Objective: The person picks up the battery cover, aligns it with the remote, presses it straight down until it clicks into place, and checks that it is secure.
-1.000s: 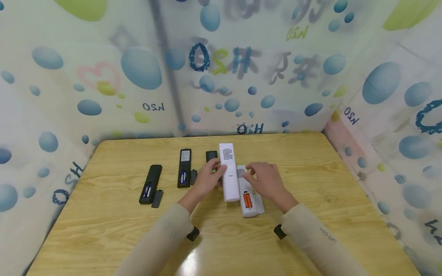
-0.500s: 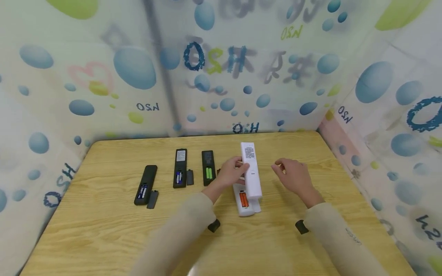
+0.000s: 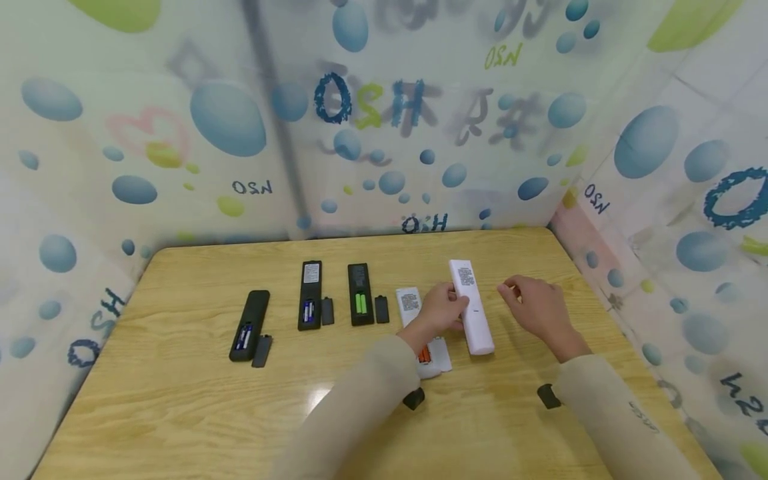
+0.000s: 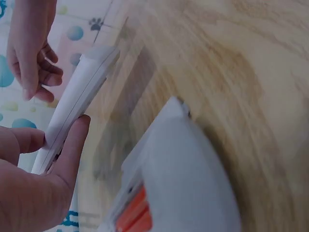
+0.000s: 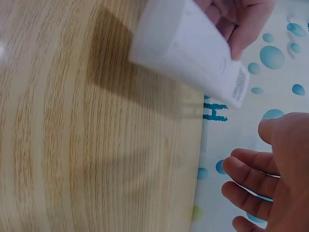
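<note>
Pale wood grain runs right across the counter [image 3: 168, 407], its far edge close up against the back wall [image 3: 372, 167], and there's a bright patch of glare [image 3: 318, 398] gleaming near the front! Blue bubbles everywhere on that wall, splashes of green, mirrored H2O lettering [image 3: 369, 103], a faint pink heart [image 3: 149, 130] over to the left, and a grey slanting band [image 3: 270, 100] cutting downward. The same bubbles cover the left wall [image 3: 54, 213] and the right wall [image 3: 708, 207], where a dark paw print [image 4: 96, 23] shows low down.
</note>
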A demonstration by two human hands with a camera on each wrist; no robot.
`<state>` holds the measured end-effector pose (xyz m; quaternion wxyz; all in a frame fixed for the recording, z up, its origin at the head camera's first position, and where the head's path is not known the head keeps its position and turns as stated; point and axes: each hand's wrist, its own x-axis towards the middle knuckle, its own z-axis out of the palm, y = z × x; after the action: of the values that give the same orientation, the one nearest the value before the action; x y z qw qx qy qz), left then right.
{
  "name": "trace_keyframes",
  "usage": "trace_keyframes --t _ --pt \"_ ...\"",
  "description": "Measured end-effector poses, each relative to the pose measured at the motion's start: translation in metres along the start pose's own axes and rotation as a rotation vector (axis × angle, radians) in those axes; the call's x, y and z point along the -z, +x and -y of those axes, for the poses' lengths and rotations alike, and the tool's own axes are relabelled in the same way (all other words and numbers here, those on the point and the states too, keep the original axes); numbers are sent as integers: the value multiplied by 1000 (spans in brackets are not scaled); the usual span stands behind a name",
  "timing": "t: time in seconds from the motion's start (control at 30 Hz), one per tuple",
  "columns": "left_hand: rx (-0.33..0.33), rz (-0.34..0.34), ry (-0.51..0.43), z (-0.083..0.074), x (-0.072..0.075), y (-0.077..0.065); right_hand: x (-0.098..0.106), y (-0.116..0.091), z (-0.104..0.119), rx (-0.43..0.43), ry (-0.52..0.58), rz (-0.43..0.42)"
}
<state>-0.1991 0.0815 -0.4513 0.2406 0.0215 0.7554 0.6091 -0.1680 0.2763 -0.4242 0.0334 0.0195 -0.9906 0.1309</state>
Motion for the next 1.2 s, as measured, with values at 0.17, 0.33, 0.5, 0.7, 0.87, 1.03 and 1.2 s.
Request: trace_keyframes --t 0.17,0.33,0.5,0.7,0.87,1.03,1.2 --pt "3 -22 -12 1 -13 1 0 -1 -4 1 -2 0" --pt "43 -45 -7 3 -17 5 -2 -2 -4 -1 7 9" --pt "75 -64 47 6 -21 9 -4 -3 -2 0 15 14" --pt "61 -49 92 7 -22 8 -5 -4 2 8 11 6" --pt "49 -31 140 5 -22 5 -6 -2 2 10 7 6" --pt "56 -40 196 4 -21 4 -5 0 4 11 11 11" --pt "58 -45 276 3 -20 3 -6 1 5 21 14 -2"
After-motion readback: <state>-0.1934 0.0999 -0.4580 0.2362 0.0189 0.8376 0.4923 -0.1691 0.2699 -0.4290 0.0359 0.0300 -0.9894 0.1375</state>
